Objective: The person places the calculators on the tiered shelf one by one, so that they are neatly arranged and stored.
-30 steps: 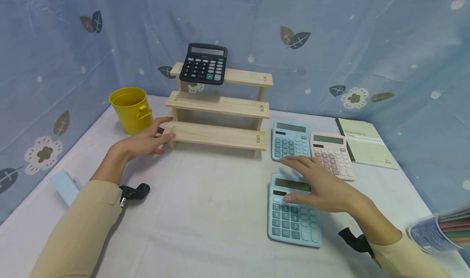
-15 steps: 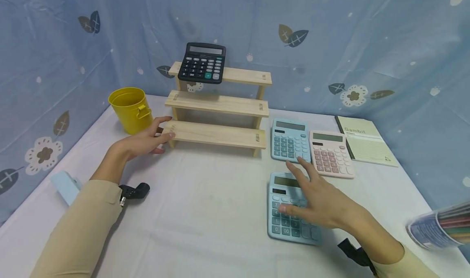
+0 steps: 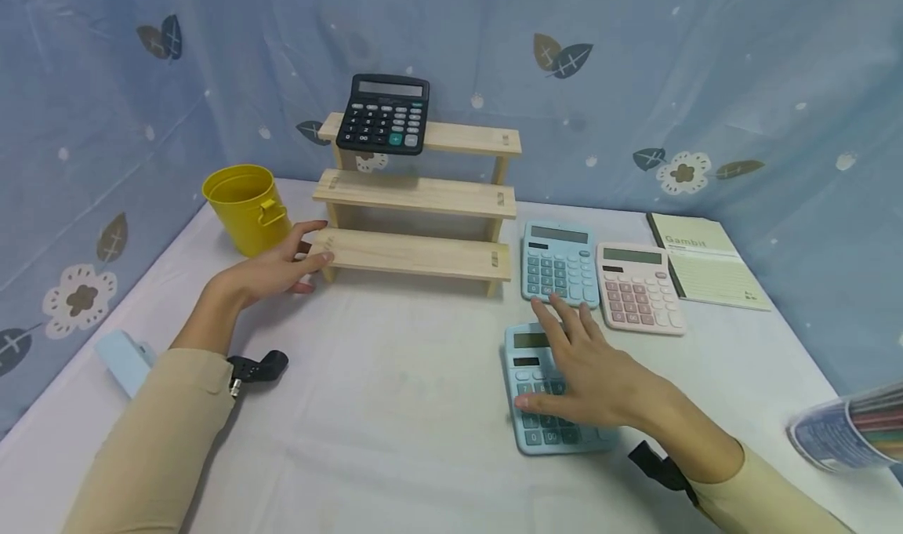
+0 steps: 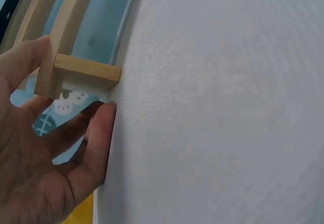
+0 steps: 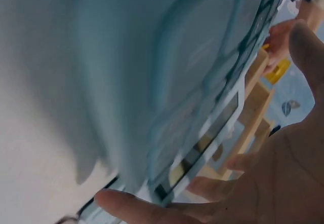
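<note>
My left hand (image 3: 271,271) holds the left end of the bottom step of a three-step wooden shelf (image 3: 416,256), thumb on top. In the left wrist view the thumb touches the wood and the other fingers lie beside the end support (image 4: 86,68). My right hand (image 3: 600,373) spreads over a light blue calculator (image 3: 529,361), covering much of its keypad. The thumb reaches near its left edge; where the fingers touch is hidden. Behind it lie another blue calculator (image 3: 559,263) and a pink one (image 3: 638,287). A black calculator (image 3: 384,114) leans on the top step.
A yellow bucket (image 3: 247,208) stands left of the shelf. A notebook (image 3: 708,259) lies at the back right, and a cup of coloured pencils (image 3: 839,436) is at the right edge. A light blue object (image 3: 125,361) sits at far left, partly behind the sleeve.
My right hand has moved left over the near blue calculator, which has turned slightly counterclockwise. The left hand keeps its place on the shelf. The head view has shifted a little.
</note>
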The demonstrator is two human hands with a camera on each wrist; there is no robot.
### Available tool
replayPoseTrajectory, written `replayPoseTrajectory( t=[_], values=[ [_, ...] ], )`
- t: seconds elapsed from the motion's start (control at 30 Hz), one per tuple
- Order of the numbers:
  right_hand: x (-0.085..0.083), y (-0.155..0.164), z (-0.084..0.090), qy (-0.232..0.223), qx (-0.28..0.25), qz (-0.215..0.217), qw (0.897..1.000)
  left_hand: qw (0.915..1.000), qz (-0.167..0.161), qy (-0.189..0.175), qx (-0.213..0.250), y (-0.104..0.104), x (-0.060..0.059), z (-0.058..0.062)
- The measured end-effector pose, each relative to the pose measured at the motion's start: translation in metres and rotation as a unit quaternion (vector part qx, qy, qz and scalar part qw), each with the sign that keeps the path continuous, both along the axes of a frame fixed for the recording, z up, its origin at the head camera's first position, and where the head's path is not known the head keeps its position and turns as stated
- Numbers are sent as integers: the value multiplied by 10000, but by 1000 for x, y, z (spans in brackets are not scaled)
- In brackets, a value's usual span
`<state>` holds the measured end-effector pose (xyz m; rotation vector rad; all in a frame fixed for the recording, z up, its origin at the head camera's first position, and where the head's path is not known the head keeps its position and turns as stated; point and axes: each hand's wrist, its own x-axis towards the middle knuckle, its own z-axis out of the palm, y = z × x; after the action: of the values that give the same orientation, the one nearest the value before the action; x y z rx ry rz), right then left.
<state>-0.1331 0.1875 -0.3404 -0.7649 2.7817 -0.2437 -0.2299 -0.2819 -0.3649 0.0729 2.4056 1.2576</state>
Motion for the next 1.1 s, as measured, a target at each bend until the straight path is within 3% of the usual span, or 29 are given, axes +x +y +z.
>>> replayPoseTrajectory(
  t=[0.2,0.43,0.7,0.97,1.1],
  values=[
    [-3,-14,-1,49,297,2,9995,10000,27,42,23,-1,2,-2],
    [-7,5,-3,70,-35,179,9998,10000,46,49,-14,0,1,-7],
    [5,26,-6,-180,-81,-387,9991,10000,-11,58,-73,0,-1,-2],
    [11,33,-8,117,61,-410,9991,10000,16,54,-39,1,-4,2],
    [9,39,-7,301,-203,-377,9986,10000,27,0,-35,-1,-2,1]
  ],
)
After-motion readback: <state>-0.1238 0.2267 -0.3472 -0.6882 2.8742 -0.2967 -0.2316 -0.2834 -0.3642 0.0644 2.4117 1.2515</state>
